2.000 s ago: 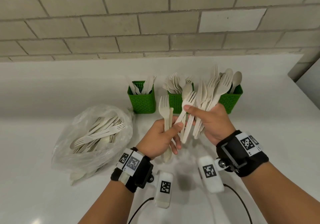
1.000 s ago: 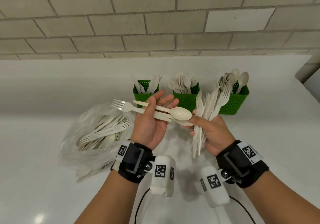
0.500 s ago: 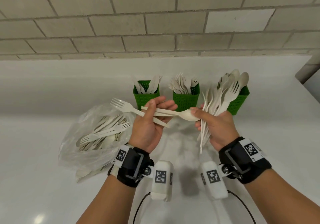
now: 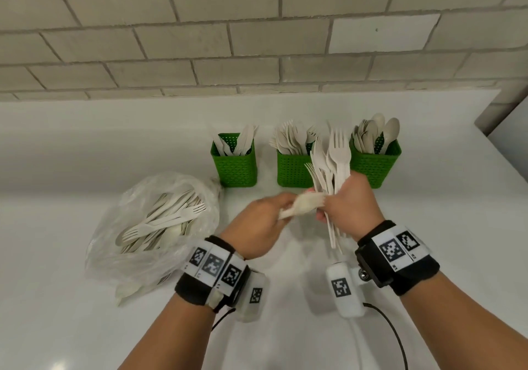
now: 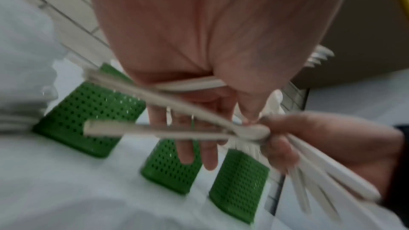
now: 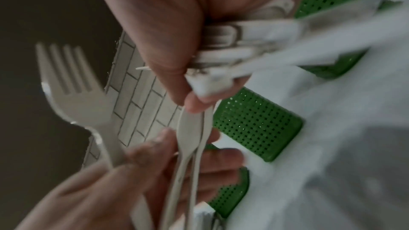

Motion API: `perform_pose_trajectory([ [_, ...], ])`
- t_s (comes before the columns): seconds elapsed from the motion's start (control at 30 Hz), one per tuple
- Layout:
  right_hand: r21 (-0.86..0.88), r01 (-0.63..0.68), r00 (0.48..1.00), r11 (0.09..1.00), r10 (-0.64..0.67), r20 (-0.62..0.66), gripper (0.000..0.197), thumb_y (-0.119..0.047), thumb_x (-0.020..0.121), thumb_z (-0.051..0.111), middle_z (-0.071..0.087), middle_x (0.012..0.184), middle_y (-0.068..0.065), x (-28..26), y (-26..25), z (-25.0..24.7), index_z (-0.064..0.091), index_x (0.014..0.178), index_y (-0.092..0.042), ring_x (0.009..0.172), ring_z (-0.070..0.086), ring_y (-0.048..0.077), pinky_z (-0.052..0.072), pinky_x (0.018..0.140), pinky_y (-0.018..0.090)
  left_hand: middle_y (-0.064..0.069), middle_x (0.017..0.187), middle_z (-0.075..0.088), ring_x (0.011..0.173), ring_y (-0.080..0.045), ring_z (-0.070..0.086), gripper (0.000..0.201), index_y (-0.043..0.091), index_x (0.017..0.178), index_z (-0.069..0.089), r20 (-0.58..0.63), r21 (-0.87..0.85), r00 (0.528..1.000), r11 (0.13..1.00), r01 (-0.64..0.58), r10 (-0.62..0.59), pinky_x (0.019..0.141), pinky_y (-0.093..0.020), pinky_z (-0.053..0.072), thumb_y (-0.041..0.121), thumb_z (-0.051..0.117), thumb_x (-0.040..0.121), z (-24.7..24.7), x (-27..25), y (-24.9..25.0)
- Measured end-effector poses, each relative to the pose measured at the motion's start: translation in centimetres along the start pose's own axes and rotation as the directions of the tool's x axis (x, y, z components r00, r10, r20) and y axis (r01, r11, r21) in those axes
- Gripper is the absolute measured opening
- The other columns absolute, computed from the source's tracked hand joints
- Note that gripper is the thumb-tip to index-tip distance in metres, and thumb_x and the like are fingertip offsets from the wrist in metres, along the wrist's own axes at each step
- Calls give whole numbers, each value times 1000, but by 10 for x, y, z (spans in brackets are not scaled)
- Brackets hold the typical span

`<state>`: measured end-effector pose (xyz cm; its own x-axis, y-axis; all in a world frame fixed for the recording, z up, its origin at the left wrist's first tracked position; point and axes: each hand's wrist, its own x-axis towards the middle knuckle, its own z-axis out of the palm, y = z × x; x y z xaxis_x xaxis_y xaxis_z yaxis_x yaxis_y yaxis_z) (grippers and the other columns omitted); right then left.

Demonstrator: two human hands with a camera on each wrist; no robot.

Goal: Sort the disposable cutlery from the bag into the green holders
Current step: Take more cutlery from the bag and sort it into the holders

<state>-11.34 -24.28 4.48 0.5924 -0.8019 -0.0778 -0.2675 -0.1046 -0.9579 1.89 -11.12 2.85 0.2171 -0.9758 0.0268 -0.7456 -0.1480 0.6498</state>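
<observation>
cutlery: your right hand (image 4: 347, 204) grips a fork bunch (image 4: 333, 164) before the green holders (image 4: 294, 169); your left hand (image 4: 260, 224) pinches a few pieces (image 4: 303, 205). rest in bag (image 4: 154, 227). wristbands show square codes, no readable words.

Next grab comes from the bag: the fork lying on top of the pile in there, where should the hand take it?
Take the fork by its bare handle at mid-length, coming from above through the bag mouth on the right. It lies flat on top, tines pointing right toward the opening.
</observation>
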Motion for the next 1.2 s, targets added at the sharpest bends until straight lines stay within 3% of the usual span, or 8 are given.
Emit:
perform_pose_trajectory([
  [0.2,226,-45,999,973,38,36,9,-1,77,76,64,56,12,0,-6,-2,69,73,-5,46,57,17,49,46,27,5,64,52,53,-11,44,43,17,103,58,39,-324,997,943,78,-69,54,-27,38,51,70,79,19,6,-2],
  [0.37,532,-19,999,846,-6,45,34,-4,67,82,59,69,2,0,4,-5,60,91,-10,58,54,15,48,57,29,11,51,37,44,-5,32,45,16,68,46,-287,-713,897,700,35,-337,50,-22,31,42,82,73,23,9,-9],
  [0.5,212,164,952,963,-211,221,44,4,63,85,70,78,-8,-11,15,10,70,85,-30,78,66,8,53,76,28,3,67,57,61,-13,55,57,12,103,60,-267,-802,950,584,-126,-161,62,-24,43,34,90,60,22,14,3],
  [0.6,135,263,896,955,-294,333,46,1,65,81,73,95,-11,-19,19,29,70,97,-31,95,68,4,51,82,19,-3,110,72,104,-13,68,76,8,120,59,-225,-719,966,690,-78,-125,89,-25,52,24,95,55,27,18,5],
  [0.7,114,249,896,962,-273,350,45,-4,67,80,73,104,-2,-19,24,34,69,109,-16,102,67,9,54,88,26,-1,115,69,108,-9,65,84,8,124,56,-285,-670,938,741,-49,-196,96,-26,50,41,89,54,29,17,-2],
  [0.83,-209,299,947,931,-262,188,35,-28,73,69,68,102,4,-14,28,40,68,108,-20,97,64,20,53,84,35,4,106,74,105,-12,68,59,14,110,68,-326,-716,920,693,-90,-218,96,-35,52,44,84,61,38,15,3],
  [0.97,-522,344,936,781,-242,255,38,-54,74,44,59,94,-4,-3,35,42,62,102,-34,89,58,18,48,71,28,5,104,75,105,-13,68,56,20,104,71,-313,-803,915,586,-110,-256,92,-31,53,48,88,58,44,13,3],
  [1.2,-543,401,877,738,-138,460,36,-35,77,68,68,105,-3,-7,33,30,66,112,-26,96,63,14,52,81,29,-2,111,74,108,-17,67,42,18,108,71,-116,-865,961,502,27,-252,95,-36,51,8,85,70,50,3,-3],
])
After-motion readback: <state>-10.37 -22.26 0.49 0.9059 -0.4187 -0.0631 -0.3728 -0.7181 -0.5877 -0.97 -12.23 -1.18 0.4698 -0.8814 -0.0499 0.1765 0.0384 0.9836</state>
